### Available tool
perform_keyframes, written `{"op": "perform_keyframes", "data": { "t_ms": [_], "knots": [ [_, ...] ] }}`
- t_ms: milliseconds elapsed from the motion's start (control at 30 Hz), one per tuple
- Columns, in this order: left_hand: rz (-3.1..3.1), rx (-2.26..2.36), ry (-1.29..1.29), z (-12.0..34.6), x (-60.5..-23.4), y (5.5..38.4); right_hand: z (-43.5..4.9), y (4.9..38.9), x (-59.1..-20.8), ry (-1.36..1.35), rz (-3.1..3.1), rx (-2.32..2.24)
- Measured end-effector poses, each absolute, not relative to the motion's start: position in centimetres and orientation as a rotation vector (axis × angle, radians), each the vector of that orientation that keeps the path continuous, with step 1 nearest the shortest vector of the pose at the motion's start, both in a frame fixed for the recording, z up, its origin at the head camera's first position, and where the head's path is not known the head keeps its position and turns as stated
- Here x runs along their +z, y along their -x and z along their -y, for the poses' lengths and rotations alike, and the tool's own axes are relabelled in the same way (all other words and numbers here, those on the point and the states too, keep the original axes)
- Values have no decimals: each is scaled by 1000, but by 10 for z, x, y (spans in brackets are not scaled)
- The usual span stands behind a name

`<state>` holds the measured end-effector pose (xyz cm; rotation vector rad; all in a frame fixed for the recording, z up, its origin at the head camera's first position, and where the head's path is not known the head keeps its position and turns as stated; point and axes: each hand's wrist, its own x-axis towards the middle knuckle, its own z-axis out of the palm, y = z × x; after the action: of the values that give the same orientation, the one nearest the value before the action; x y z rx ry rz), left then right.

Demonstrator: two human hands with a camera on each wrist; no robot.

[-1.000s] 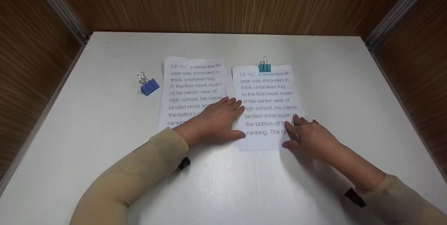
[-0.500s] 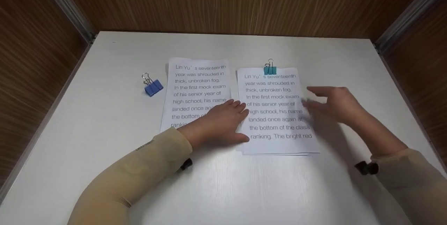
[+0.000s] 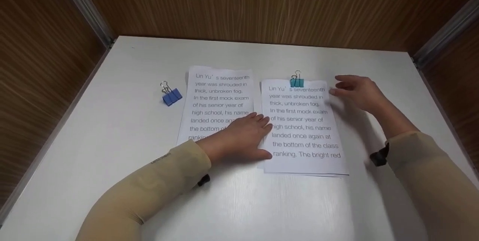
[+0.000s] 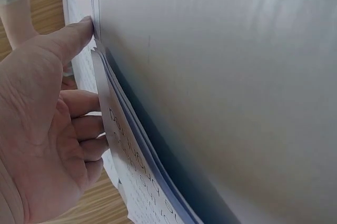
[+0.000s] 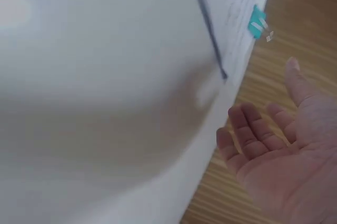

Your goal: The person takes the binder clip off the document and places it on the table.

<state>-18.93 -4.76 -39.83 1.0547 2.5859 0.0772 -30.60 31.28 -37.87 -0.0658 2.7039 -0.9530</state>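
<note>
Two stacks of printed paper lie side by side on the white table. A teal binder clip point(image 3: 297, 82) grips the top edge of the right stack point(image 3: 303, 128). My left hand point(image 3: 245, 136) lies across the lower part of the left stack point(image 3: 220, 91), fingers extended, with fingertips and thumb at the right stack's left edge. Its wrist view shows the thumb and fingers along the paper edges. My right hand point(image 3: 361, 92) is beside the right stack's upper right corner, fingers loosely bent and holding nothing. In the right wrist view the teal clip point(image 5: 257, 22) appears beyond the thumb.
A blue binder clip point(image 3: 172, 97) with raised wire handles lies left of the left stack. Brown wood-grain panels point(image 3: 254, 9) enclose the back and sides of the white table point(image 3: 123, 121).
My right hand has left the right stack's lower right edge and moved up to its top right corner. The left hand stays in place while the head view shifts slightly.
</note>
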Motion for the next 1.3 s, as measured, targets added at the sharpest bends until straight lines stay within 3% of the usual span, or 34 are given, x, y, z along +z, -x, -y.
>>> {"op": "perform_keyframes", "data": {
  "t_ms": [500, 1300],
  "knots": [
    [-2573, 78, -1073, 43, -399, 191, -309, 326, -406, 5, -2562, -912],
    [-2588, 98, -1086, 48, -401, 191, -290, 333, -413, 58, -2546, -874]
  ]
}}
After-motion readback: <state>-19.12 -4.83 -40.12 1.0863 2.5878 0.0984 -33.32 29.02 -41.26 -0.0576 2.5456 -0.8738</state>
